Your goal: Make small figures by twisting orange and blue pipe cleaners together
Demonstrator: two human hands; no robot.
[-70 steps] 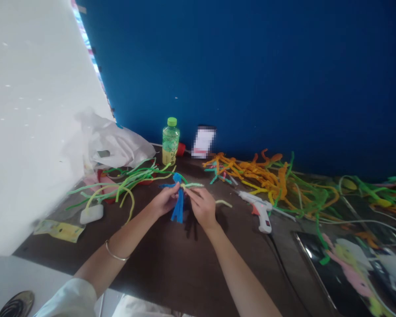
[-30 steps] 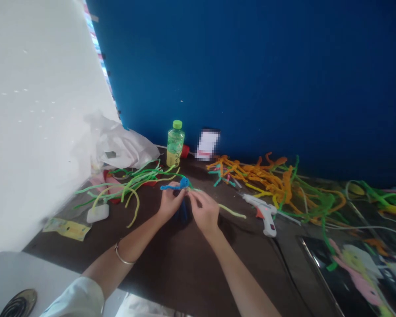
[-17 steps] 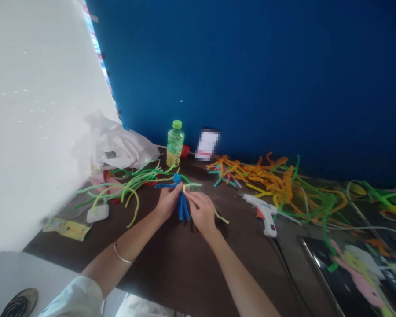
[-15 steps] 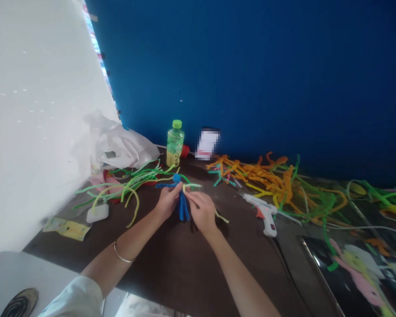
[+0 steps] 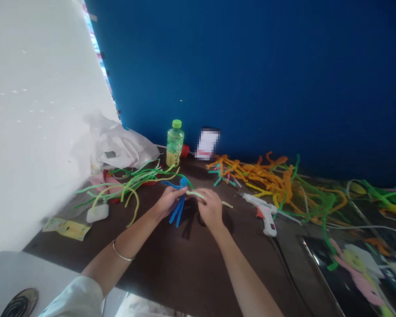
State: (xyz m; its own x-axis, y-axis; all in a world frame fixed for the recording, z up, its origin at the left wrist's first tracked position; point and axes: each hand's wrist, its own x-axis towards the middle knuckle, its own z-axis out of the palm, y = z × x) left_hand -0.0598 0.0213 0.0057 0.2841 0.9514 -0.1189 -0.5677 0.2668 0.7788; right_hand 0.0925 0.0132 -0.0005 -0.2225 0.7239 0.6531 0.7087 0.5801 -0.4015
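Observation:
A small blue figure of bent pipe cleaners (image 5: pixel 176 215), with a round coiled head and long legs hanging down, is pinched in my left hand (image 5: pixel 167 202). My right hand (image 5: pixel 211 208) is closed on a pale yellow-green pipe cleaner (image 5: pixel 195 193). One end of that strand meets the blue figure at my left fingertips; the other sticks out to the right past my right hand. Whether it is wound around the figure I cannot tell. Both hands are above the dark table (image 5: pixel 171 273).
Green pipe cleaners (image 5: pixel 128 182) lie to the left beside a white case (image 5: pixel 97 213). Behind stand a green-capped bottle (image 5: pixel 175 143) and a phone (image 5: pixel 207 144). On the right are a glue gun (image 5: pixel 264 211), an orange pipe cleaner heap (image 5: pixel 267 174) and a black tray-like panel (image 5: pixel 323 268).
My right hand has moved right and slightly down, drawing the pale strand out straighter. The blue figure has tilted, its legs swinging to the left and its head shifting right.

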